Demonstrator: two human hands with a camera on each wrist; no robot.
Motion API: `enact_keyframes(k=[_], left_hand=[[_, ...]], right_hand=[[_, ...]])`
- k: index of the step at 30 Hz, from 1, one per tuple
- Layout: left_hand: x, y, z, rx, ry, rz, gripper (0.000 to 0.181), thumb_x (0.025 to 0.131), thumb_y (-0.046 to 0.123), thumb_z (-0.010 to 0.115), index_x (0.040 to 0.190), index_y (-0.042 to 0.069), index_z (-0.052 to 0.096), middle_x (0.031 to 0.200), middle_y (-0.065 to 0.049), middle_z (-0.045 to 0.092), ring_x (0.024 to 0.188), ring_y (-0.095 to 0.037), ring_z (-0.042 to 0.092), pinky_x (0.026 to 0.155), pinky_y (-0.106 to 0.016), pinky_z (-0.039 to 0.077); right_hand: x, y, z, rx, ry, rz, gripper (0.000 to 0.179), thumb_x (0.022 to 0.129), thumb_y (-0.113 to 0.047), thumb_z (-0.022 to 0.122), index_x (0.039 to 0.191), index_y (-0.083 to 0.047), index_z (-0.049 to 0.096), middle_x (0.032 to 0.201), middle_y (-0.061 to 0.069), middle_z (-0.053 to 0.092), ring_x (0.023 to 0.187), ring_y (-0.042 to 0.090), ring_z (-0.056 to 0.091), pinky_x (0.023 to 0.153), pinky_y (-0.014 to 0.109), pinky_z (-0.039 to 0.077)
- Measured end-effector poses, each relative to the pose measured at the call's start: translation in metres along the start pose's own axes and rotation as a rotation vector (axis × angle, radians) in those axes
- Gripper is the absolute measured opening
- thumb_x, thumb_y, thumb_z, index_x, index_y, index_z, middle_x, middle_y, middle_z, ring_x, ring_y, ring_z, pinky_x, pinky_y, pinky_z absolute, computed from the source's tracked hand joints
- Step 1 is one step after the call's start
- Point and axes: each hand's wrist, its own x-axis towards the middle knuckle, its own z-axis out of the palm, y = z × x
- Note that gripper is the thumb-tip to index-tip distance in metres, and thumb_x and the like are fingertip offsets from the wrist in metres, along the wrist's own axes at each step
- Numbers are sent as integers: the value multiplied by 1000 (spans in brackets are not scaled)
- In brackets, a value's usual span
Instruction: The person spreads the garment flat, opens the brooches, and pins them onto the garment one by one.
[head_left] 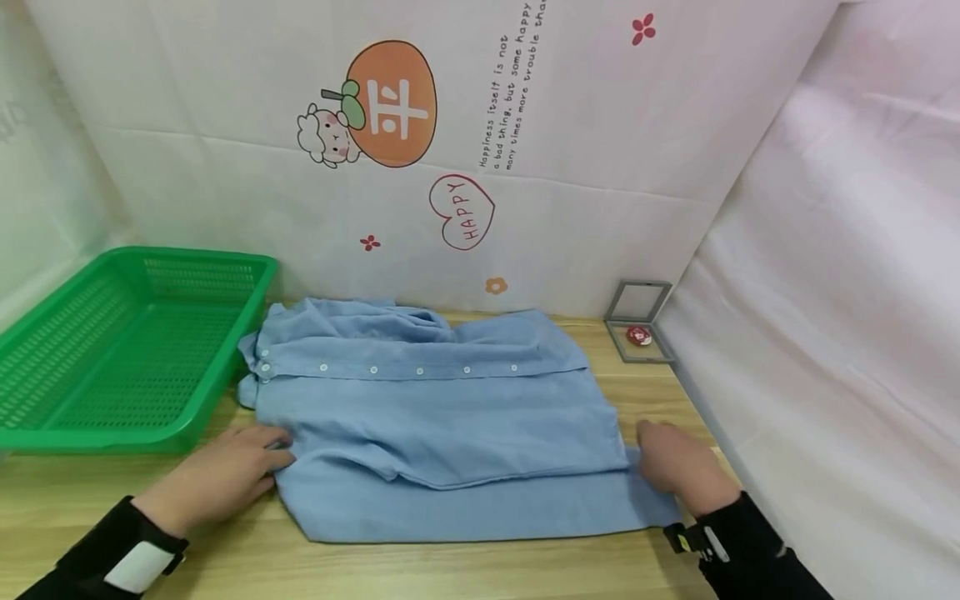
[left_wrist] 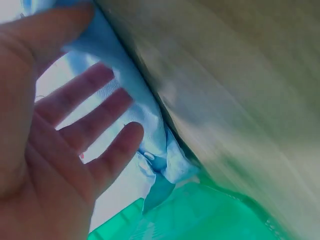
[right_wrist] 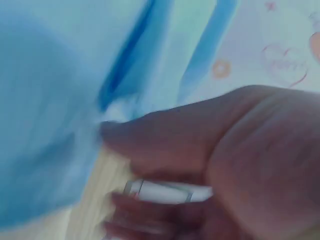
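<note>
A light blue button-up shirt lies on its side across the table, collar to the left, a row of white buttons along its placket. Its near part is a smooth strip below a folded edge. At the shirt's left edge my left hand pinches the cloth between thumb and index finger; the other fingers are spread beside the fabric in the left wrist view. My right hand is at the right end of the near strip, pinching its edge. The right wrist view is blurred, with the thumb at the cloth's edge.
A green plastic basket stands at the left, close to the collar. At the back right is a small grey hinged frame with a red round piece on it. White printed sheets wall the back and sides of the wooden table.
</note>
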Motion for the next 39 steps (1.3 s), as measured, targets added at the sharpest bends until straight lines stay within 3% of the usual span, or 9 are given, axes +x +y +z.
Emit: enact_keyframes(k=[6,13,17,22,24,27,31,35,39], left_hand=[[4,3,0,37,114,34,31,79,-1,75,104,15,69,100,2,60,94,-25,61,80,-52,51],[9,0,2,67,232,101,32,80,-1,63,104,18,71,89,8,43,81,-14,43,70,-37,39],[10,0,4,75,256,113,29,77,1,68,99,20,73,89,7,43,80,-15,42,68,-36,38],[10,4,3,39,148,89,32,71,-4,70,88,23,71,88,8,43,81,-17,43,69,-39,37],[9,5,1,30,99,54,31,70,-4,66,87,22,71,92,6,48,86,-20,48,74,-44,41],[9,6,0,23,100,-19,21,76,3,67,91,17,73,105,-4,57,101,-30,55,84,-54,44],[8,6,0,21,117,-125,29,85,19,74,112,8,72,126,-22,54,117,-44,51,91,-63,42],[7,6,3,-7,4,-184,60,86,33,78,137,7,59,136,-30,48,123,-52,46,92,-67,41],[9,9,7,-68,-70,-194,69,87,37,77,144,8,53,137,-30,49,121,-53,48,90,-67,43]], right_hand=[[16,-27,15,-60,97,-227,25,83,-8,76,105,-12,66,102,7,57,84,18,56,72,38,51],[13,-24,20,-117,39,-210,10,89,-7,73,98,-10,68,98,7,61,90,24,62,75,42,53],[8,-16,12,-93,24,-164,8,92,-4,68,88,-9,63,85,4,61,73,20,58,64,38,50],[-2,-9,4,2,-82,-181,12,87,-5,71,80,-11,63,82,0,57,72,18,52,64,37,46],[-6,-8,1,39,-102,-191,7,84,-7,74,87,-10,68,94,4,61,84,23,58,71,41,49],[-11,-7,-1,89,-87,-174,31,81,-10,79,111,-7,71,116,15,61,104,34,60,83,49,51],[-14,-9,4,139,-141,-129,49,82,-16,82,127,-4,66,129,26,56,116,43,55,91,55,48],[-13,-11,12,132,-187,-107,49,84,-20,80,127,-1,66,131,28,56,122,47,51,97,58,43],[-12,-8,13,145,-202,-75,44,88,-18,75,126,2,66,125,21,62,121,44,53,98,57,42]])
